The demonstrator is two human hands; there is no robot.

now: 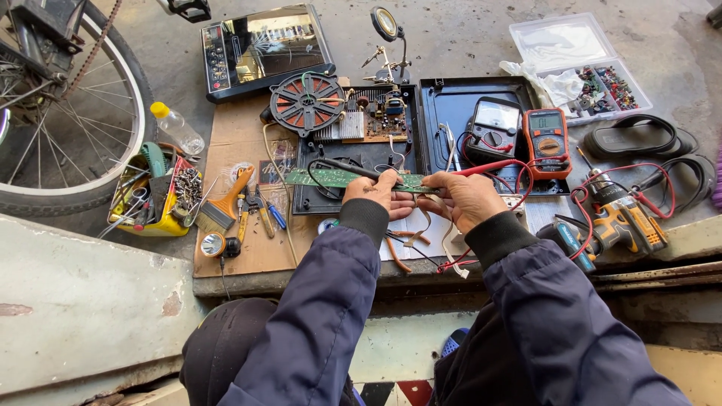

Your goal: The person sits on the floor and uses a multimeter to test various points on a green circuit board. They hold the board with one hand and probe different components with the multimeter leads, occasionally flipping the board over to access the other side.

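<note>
While your left hand (370, 193) is pinching the black probe (353, 170), right fingers (440, 184) are gripping the thin, stiff, fragile green circuit board (323, 178) by its edge.

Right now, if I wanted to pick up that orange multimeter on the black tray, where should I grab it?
Probably by its two long sides, coming straight down from above. The orange multimeter lies flat, face up, on the black tray, its narrow body easy to span. Mind the grey meter close on its left and the red lead below.
</note>
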